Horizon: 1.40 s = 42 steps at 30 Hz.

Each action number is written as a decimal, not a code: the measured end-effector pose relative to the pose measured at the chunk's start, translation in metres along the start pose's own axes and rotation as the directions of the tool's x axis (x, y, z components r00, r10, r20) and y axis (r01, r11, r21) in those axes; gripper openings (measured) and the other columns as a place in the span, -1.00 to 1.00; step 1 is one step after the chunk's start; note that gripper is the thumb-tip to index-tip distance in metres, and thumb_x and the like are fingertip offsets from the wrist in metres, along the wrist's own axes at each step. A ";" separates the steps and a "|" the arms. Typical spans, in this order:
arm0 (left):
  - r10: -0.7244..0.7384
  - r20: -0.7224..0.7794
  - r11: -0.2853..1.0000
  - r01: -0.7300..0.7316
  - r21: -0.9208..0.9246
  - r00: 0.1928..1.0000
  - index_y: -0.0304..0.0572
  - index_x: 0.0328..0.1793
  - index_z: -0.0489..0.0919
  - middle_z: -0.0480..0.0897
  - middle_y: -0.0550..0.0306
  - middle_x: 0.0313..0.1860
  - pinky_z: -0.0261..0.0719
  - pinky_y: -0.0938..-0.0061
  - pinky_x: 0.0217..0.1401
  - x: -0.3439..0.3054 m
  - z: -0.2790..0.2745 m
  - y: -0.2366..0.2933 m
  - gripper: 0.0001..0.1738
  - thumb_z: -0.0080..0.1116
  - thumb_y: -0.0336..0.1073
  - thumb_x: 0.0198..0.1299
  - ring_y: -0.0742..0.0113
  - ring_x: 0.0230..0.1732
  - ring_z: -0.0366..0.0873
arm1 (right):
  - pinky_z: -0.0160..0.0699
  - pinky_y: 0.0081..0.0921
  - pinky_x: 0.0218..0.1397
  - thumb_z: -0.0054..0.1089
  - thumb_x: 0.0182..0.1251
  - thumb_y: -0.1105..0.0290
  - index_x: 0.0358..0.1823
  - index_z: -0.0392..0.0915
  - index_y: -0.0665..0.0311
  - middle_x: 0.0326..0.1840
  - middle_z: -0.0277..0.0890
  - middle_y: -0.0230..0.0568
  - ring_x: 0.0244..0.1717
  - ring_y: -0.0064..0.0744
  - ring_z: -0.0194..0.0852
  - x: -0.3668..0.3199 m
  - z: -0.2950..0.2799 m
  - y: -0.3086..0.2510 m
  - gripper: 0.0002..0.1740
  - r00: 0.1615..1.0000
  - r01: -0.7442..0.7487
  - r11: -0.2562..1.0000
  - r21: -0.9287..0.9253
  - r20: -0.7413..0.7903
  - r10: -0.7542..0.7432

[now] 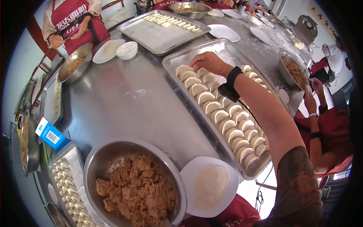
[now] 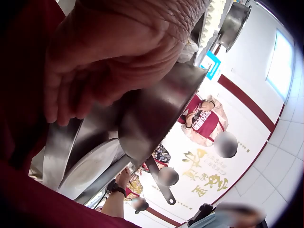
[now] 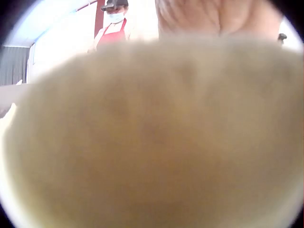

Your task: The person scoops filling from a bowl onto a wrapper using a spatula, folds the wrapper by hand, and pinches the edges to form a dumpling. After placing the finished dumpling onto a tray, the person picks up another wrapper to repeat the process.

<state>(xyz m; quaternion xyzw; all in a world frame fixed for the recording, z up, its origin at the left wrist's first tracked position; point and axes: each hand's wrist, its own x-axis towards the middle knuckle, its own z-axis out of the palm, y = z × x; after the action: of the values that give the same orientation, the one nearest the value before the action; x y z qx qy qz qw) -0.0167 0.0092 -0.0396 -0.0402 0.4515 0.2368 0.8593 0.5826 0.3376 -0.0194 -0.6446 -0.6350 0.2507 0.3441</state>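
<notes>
Rows of pale crescent dumplings (image 1: 206,97) fill much of a metal tray (image 1: 174,82). Over its far end, my right hand (image 1: 211,63) reaches down with bent fingers touching the dumplings there; whether it pinches one is hidden. A pale blurred shape (image 3: 152,133) covers most of the right wrist view, below part of the hand (image 3: 218,16). My left hand (image 2: 118,52) hangs with loosely bent fingers and holds nothing visible, beside a metal bowl (image 2: 156,109); the head view does not show it. A large bowl (image 1: 89,170) holds brown filling (image 1: 138,189).
A white plate (image 1: 189,181) with a pale round on it sits between the filling bowl and the dumpling tray. Another tray (image 1: 145,39) and a small white bowl (image 1: 127,50) stand farther back. A blue card (image 1: 53,135) stands at left. People in red aprons surround the table.
</notes>
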 end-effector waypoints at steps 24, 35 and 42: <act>0.224 0.262 0.938 -0.281 0.205 0.939 -0.39 0.08 0.55 0.64 -0.27 0.11 0.60 -0.07 0.25 0.020 0.027 -0.005 -0.67 -0.02 -0.22 0.49 -0.12 0.09 0.65 | 0.41 -0.23 0.30 0.33 0.25 0.38 -0.03 0.64 0.25 0.15 0.60 -0.14 0.29 -0.09 0.46 -0.303 0.091 -0.172 -0.73 0.973 0.227 0.935 -0.273 0.017 -0.231; 0.251 0.314 0.922 -0.325 0.210 0.916 -0.48 0.15 0.53 0.64 -0.26 0.09 0.60 -0.02 0.26 0.004 0.044 -0.021 -0.60 -0.06 -0.20 0.51 -0.07 0.09 0.64 | 0.28 -0.12 0.41 0.38 0.21 0.34 -0.04 0.62 0.22 0.21 0.58 -0.19 0.46 -0.03 0.31 -0.337 0.151 -0.182 -0.70 0.951 0.203 0.873 -0.443 -0.125 -0.285; 0.234 0.326 0.926 -0.312 0.214 0.916 -0.48 0.16 0.52 0.64 -0.25 0.08 0.61 0.00 0.26 0.005 0.049 -0.028 -0.60 -0.07 -0.21 0.51 -0.07 0.09 0.64 | 0.35 -0.12 0.32 0.33 0.22 0.40 -0.19 0.58 0.26 0.10 0.64 -0.13 0.40 -0.03 0.40 -0.338 0.163 -0.184 -0.83 0.948 0.136 0.920 -0.367 -0.222 -0.229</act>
<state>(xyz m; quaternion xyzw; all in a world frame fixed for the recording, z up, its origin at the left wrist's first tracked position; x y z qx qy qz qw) 0.0354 0.0003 -0.0184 0.1733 0.3468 0.2970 0.8726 0.3169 0.0152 -0.0209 -0.6598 -0.6763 0.0143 0.3274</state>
